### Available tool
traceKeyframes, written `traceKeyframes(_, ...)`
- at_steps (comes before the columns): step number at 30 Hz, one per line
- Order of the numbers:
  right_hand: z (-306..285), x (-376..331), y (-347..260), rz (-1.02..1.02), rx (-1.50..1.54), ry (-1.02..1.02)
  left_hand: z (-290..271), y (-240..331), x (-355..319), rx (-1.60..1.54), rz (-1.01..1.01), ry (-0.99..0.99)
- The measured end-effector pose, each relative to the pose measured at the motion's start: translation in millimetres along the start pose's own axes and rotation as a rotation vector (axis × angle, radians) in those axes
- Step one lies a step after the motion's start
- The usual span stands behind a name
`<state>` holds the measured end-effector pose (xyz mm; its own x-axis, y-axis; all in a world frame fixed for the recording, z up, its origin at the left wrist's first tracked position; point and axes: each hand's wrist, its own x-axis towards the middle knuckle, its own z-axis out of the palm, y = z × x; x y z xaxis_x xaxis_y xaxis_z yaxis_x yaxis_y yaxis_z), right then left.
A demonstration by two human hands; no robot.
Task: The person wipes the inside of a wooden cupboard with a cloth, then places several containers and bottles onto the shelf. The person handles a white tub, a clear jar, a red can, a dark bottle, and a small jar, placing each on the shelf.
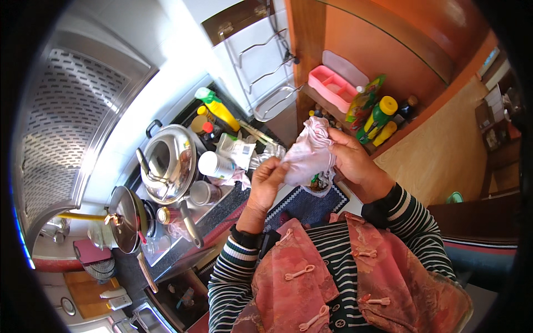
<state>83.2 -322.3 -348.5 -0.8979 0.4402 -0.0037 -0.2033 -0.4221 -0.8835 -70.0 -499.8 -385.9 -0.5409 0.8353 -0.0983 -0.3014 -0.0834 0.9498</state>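
1. Nearest the camera was the person's pink patterned vest with knotted cloth buttons point(311, 288), worn over a black-and-white striped top; both forearms rose from it toward chest height.
2. The left hand point(267, 180) had its fingers curled shut, pinching the lower left edge of a crumpled thin white plastic bag with faint pink print point(310, 152).
3. The right hand point(355, 161) closed its thumb and fingers on the bag's right side, so the film was held stretched between the two grips, clear of the worktop.
4. Below the bag's lower edge, something dark and green showed; what it was could not be told.
5. Left of the hands stood a domed stainless-steel pot lid point(166, 161) and a white cylindrical jar point(215, 165), crowded on the counter.
6. On the wooden shelf to the right, a yellow-capped green squeeze bottle point(378, 117) stood within arm's reach.
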Motion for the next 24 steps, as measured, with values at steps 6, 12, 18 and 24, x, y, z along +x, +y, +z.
traceKeyframes(6,8,13,24,0.102,-0.381,0.23,-64,7,-32,-0.293,0.054,0.252)
traceKeyframes(12,2,12,30,0.15,-0.629,0.208,-83,1,-39,-0.152,-0.01,0.185)
traceKeyframes(18,56,0,-64,-0.216,-0.019,0.004,-73,36,-25,-0.266,-0.033,-0.191)
traceKeyframes(24,38,0,51,0.068,0.166,0.162,-53,36,6,0.085,-0.089,-0.367)
